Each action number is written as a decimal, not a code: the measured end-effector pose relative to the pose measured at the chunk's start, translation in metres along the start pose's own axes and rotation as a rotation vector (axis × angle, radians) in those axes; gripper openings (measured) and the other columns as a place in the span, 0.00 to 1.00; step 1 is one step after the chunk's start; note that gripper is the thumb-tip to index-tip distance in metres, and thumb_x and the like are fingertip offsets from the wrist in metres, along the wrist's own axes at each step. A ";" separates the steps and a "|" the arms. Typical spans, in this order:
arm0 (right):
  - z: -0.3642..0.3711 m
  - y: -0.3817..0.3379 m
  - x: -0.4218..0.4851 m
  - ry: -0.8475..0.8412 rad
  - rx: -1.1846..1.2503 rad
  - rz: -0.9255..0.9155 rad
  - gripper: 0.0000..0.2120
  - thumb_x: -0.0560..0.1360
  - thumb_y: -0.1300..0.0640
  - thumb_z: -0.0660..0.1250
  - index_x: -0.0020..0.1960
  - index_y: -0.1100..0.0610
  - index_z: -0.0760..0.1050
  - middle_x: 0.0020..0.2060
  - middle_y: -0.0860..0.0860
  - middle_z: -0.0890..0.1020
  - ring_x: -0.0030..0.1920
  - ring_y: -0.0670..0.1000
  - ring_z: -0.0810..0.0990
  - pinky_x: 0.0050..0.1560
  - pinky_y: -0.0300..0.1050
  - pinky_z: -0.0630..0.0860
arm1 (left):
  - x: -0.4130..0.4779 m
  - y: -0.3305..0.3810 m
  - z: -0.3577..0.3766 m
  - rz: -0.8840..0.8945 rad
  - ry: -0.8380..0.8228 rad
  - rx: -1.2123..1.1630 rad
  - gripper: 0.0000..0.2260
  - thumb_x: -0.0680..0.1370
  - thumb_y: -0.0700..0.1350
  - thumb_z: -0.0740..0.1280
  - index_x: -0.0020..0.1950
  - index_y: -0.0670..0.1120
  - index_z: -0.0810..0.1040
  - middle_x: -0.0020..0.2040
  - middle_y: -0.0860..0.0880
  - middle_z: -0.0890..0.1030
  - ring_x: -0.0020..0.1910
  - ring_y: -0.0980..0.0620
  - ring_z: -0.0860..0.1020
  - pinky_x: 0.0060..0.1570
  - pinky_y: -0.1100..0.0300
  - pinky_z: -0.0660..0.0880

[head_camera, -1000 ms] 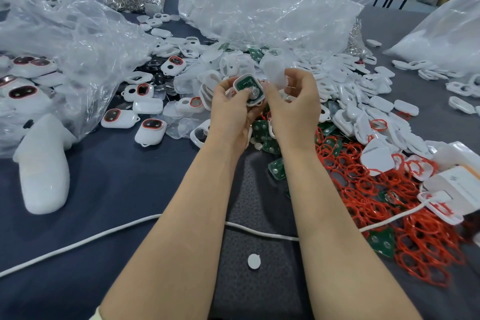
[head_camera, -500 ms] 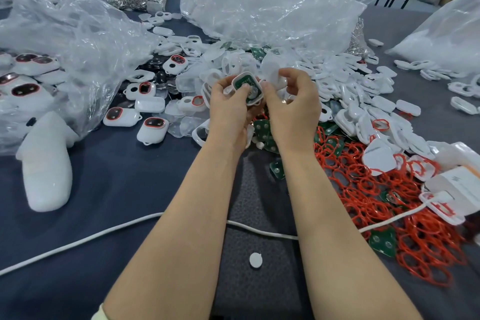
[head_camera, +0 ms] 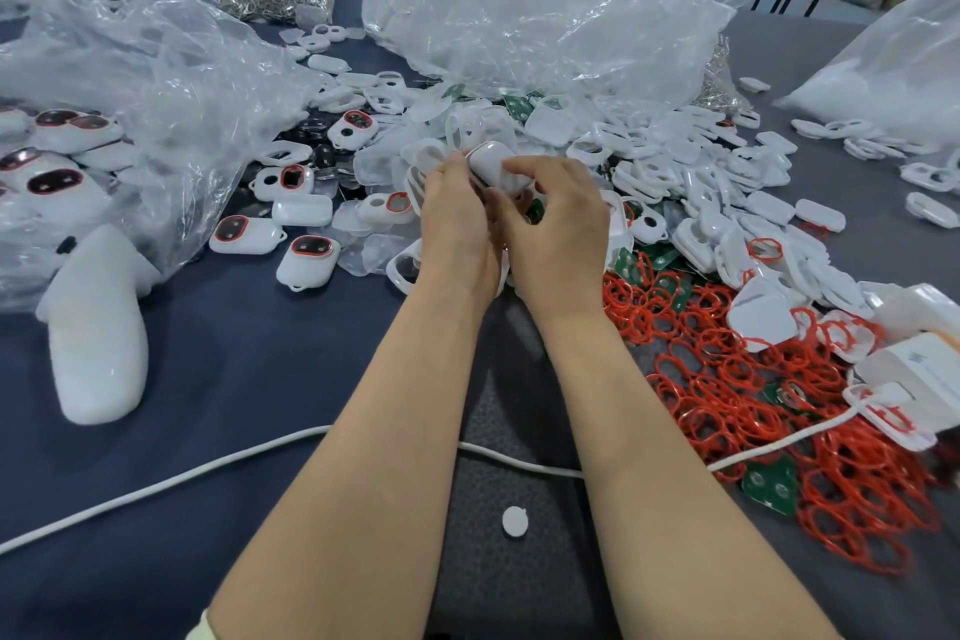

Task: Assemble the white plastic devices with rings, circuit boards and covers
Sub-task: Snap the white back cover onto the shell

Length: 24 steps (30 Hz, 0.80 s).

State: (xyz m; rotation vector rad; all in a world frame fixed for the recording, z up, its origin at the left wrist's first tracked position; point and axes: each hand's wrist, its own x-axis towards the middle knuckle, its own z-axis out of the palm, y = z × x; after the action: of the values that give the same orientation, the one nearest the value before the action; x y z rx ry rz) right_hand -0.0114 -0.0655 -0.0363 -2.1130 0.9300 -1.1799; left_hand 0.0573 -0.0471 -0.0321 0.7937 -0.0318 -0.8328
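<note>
L grip [head_camera: 457, 229] & R grip [head_camera: 563, 229] hold white device [head_camera: 491, 165] over cluttered blue table [head_camera: 234, 353].

Red rings [head_camera: 769, 411] — white covers [head_camera: 769, 208] — dark blue table [head_camera: 218, 359].

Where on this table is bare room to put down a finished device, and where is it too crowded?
Bare cloth lies at near left, bordered by the finished devices, the white oblong lump and the white cable; more lies nearer than the cable. Crowded: the white shell pile at centre and the red rings on the right.
</note>
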 end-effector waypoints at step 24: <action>0.007 -0.004 -0.005 -0.013 -0.085 -0.059 0.14 0.75 0.57 0.69 0.58 0.60 0.80 0.57 0.55 0.79 0.58 0.57 0.74 0.60 0.47 0.70 | -0.003 -0.003 -0.003 0.211 0.097 0.262 0.07 0.84 0.41 0.54 0.50 0.48 0.70 0.48 0.44 0.77 0.46 0.49 0.77 0.50 0.55 0.77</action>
State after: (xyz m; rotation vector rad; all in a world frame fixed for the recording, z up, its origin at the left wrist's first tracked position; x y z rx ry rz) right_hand -0.0061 -0.0581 -0.0396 -2.2267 0.9326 -1.1733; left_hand 0.0541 -0.0442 -0.0348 1.0566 -0.1387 -0.5959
